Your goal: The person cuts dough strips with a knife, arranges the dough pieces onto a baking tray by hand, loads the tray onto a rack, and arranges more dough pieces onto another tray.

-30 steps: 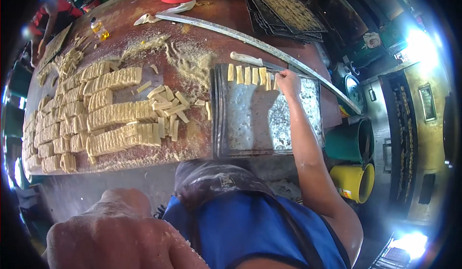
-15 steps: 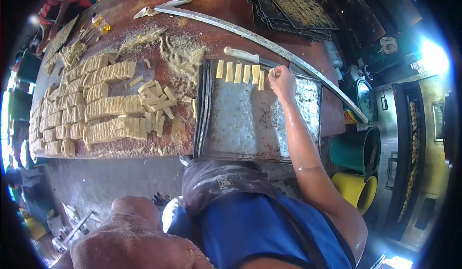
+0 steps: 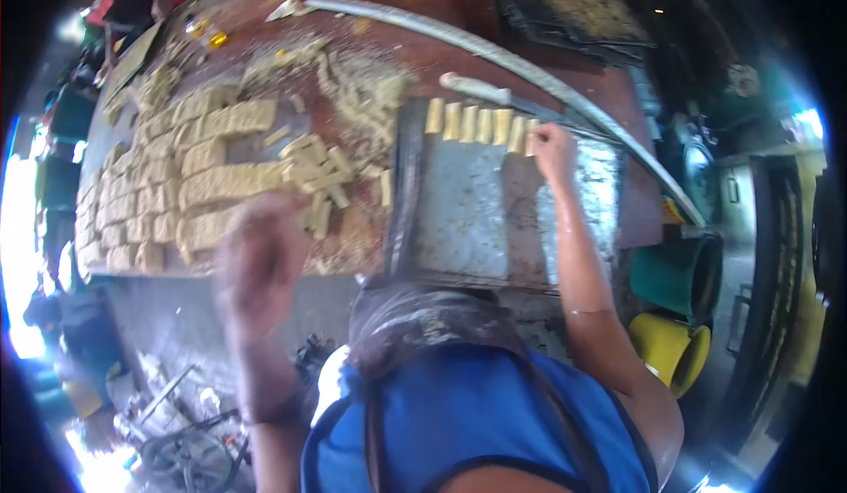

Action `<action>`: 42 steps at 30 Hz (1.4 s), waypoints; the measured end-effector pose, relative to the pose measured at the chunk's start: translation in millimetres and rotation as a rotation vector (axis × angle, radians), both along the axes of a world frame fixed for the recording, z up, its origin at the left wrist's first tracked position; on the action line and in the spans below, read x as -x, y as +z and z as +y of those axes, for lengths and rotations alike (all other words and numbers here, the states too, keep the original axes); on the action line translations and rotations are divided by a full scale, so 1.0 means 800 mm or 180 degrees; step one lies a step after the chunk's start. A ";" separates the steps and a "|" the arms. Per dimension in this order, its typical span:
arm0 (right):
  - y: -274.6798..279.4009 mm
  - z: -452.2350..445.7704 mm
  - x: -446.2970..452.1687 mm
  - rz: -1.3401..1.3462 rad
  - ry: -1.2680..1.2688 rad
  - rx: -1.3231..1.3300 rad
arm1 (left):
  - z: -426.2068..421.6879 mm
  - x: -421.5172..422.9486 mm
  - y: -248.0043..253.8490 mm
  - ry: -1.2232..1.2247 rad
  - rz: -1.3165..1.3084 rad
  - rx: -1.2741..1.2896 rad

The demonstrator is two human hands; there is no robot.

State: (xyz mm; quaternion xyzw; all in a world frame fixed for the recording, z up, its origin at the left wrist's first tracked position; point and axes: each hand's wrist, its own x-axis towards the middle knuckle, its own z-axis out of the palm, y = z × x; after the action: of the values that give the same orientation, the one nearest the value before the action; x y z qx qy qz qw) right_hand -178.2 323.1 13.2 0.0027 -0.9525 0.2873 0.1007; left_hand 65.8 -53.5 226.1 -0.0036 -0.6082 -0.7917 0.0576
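Head view, and at the far left I see a person in red (image 3: pixel 132 10) by the table (image 3: pixel 423 30). A bottle with yellow liquid (image 3: pixel 208 36) stands near there. Closer in, packed rows of cut pale strips (image 3: pixel 146 184) cover the left part of the table. The left hand (image 3: pixel 262 259) is a blur at the near edge of those rows; I can't tell whether its grip is wide or narrow, or whether it has anything in it. Just right of it lies a loose heap of strips (image 3: pixel 311 168), with pale crumbs (image 3: pixel 357 96) scattered beyond.

Then comes a worn metal tray (image 3: pixel 463 211), with a line of strips (image 3: pixel 468 123) standing side by side along its far part. A white-handled knife (image 3: pixel 476 88) lies just past them, and beyond it a long pale bar (image 3: pixel 494 54) slants across the table. At the right end of the line, the right hand (image 3: pixel 554 153) has a narrow grip, fingertips pinching the end strip (image 3: pixel 531 137) over the tray. Farther right, a green bucket (image 3: pixel 672 272) sits beside a yellow bucket (image 3: pixel 668 350), below the table's edge.
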 end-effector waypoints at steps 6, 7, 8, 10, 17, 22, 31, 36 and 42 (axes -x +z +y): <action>0.024 -0.036 -0.008 0.0559 -0.0068 0.0518 | -0.075 -0.057 -0.127 0.1271 -0.1424 0.1451; 0.039 -0.071 -0.021 0.0528 0.0233 0.0783 | -0.101 -0.061 -0.138 0.1192 -0.1475 0.1563; 0.055 -0.114 -0.042 0.0491 0.0514 0.1035 | -0.118 -0.057 -0.136 0.1172 -0.1483 0.1554; 0.090 -0.217 -0.101 -0.1885 0.0736 0.2194 | -0.154 -0.032 -0.129 0.0753 -0.1748 0.2975; -0.011 -0.418 -0.219 -0.3522 0.0226 0.3867 | -0.218 0.003 -0.194 -0.0524 -0.0660 0.4545; -0.019 -0.476 -0.220 -0.2398 0.0943 0.1073 | -0.218 -0.002 -0.230 -0.0402 -0.0292 0.4377; -0.022 -0.498 -0.226 -0.1876 0.0792 0.1222 | -0.210 -0.007 -0.237 -0.0022 -0.0403 0.3978; -0.007 -0.414 -0.194 -0.2543 0.1473 0.2794 | -0.160 0.027 -0.199 -0.0245 -0.0450 0.3492; 0.076 -0.153 -0.103 -0.2526 0.0245 0.4125 | -0.023 0.101 -0.189 0.0288 -0.0433 0.2457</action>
State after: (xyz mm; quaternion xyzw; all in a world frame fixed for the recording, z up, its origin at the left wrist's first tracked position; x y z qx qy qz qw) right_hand -96.1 200.3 74.0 -0.1273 -0.5573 0.7719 -0.2780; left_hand -15.0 -71.6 74.8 0.0542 -0.8632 -0.4999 0.0464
